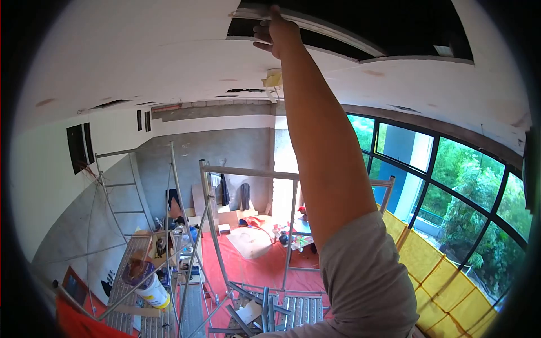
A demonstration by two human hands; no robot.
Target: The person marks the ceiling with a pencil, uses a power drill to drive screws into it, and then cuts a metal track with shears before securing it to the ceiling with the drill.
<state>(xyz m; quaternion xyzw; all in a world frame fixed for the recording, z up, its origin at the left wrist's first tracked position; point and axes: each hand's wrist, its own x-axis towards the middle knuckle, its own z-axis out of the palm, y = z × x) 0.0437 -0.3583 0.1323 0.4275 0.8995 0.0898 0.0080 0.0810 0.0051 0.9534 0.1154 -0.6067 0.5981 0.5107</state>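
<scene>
My right arm stretches up across the view to the ceiling. Its hand (pixel 277 35) is at the left end of a long rectangular opening (pixel 408 25) cut in the white ceiling. The fingers point left and are spread apart, and one digit reaches up over a pale metal strip (pixel 338 32). This strip runs lengthwise along the dark opening and passes behind the hand. Dark space shows above the strip. My left hand is out of view.
Metal scaffold frames (pixel 248 170) stand ahead and to the left. Loose metal pieces (pixel 265 310) lie on the platform below. A white bucket (pixel 153 294) stands on planks at lower left. Red sheeting (pixel 225 262) covers the floor. Yellow panels (pixel 445 287) line the large windows (pixel 468 174).
</scene>
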